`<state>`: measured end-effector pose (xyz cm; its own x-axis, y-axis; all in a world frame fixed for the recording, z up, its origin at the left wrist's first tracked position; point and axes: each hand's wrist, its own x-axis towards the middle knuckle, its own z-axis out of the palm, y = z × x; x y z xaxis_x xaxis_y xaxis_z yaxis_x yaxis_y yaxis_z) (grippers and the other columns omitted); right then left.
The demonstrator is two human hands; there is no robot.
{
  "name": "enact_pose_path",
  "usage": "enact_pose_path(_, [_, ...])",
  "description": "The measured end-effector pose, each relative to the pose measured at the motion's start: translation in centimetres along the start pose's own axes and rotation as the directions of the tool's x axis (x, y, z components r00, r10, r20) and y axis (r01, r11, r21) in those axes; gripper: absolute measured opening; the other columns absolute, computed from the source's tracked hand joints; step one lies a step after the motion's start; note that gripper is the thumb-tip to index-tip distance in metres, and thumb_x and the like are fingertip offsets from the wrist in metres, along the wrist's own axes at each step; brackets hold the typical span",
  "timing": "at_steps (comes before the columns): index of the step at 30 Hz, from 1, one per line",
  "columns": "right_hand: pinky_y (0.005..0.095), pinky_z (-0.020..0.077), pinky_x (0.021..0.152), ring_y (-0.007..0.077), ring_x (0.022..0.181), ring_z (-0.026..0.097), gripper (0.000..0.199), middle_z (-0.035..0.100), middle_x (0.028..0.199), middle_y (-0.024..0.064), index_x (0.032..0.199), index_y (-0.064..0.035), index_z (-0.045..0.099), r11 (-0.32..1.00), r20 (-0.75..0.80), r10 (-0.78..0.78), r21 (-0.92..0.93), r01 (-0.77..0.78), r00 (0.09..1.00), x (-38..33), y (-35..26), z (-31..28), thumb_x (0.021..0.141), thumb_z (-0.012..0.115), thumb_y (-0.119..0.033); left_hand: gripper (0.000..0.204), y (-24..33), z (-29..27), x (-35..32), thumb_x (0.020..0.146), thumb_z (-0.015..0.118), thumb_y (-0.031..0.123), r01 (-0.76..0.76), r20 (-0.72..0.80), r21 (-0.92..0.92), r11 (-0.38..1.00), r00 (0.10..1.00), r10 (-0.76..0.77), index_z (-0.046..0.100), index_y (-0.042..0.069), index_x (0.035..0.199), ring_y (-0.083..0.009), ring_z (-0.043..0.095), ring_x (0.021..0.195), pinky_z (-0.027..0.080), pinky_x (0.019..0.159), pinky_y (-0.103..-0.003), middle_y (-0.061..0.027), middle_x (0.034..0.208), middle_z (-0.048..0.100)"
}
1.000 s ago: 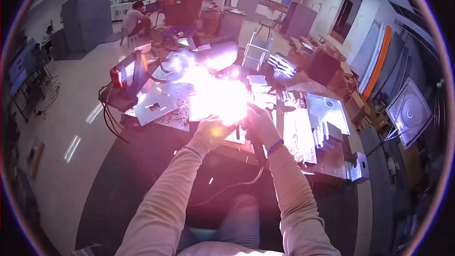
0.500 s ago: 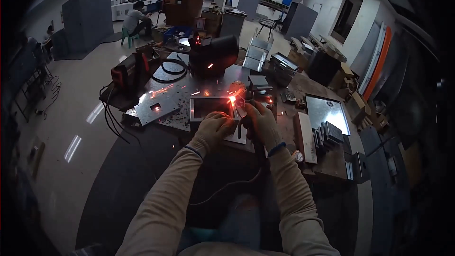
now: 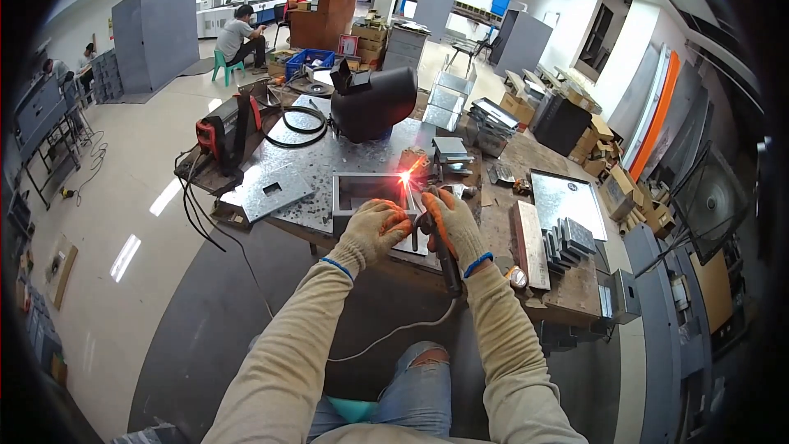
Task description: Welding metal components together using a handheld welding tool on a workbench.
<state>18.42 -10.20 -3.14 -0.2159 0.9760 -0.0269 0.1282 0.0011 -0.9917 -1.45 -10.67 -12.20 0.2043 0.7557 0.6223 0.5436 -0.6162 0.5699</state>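
A rectangular grey metal frame [image 3: 349, 178] with an open middle lies on the steel tabletop before me. My gloved left hand [image 3: 376, 228] curls its fingers at the frame's near right corner. My gloved right hand [image 3: 452, 222] is wrapped round a black corded power tool [image 3: 449, 270], its body pointing down toward me and a grey cord trailing from its lower end. A bright red-orange glow [image 3: 407, 178] burns at the frame's right side, just beyond my fingers. Its glare and my hands hide the tool's working end.
A black welding helmet [image 3: 374, 103] sits behind the frame, and a red-and-black machine [image 3: 220, 131] with cables stands left. A flat plate with a square hole [image 3: 271, 191] lies nearby. Stacked metal blocks [image 3: 567, 240] and a tape measure [image 3: 516, 277] are right. People are farther back.
The picture was darker, with spark streaks flying left across the table. Those streaks are gone; a compact glow stays. My left hand has shifted slightly toward me.
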Motion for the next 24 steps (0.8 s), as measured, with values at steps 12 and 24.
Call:
enact_pose_path(12, [0.0301,0.0396,0.038,0.0159,0.045,0.053,0.024,0.063,0.073,0.0052,0.11,-0.0072,0.063,0.982,0.009,-0.161,-0.099,0.161,0.987,1.1,2.0,-0.7,0.104,0.062,-0.031,0.024,0.3,0.0,-0.2,0.094,0.068,0.029,-0.003,-0.035,0.022,1.0,0.999,0.003,0.078,0.01,0.103,-0.027,0.064,0.11,0.048,0.101,-0.04,-0.0058,0.115,0.074])
enact_pose_path(24, [0.0271,0.0379,0.044,0.0145,0.057,0.054,0.021,0.065,0.074,0.0048,0.109,-0.0103,0.068,0.604,0.333,-0.721,-0.131,0.786,0.608,3.7,4.6,-1.9,0.099,0.064,-0.028,0.021,1.3,-1.3,0.2,0.094,0.066,0.029,0.014,0.118,0.148,0.989,0.993,-0.031,0.077,0.011,0.093,-0.0248,0.066,0.098,0.048,0.097,-0.036,-0.003,0.103,0.075])
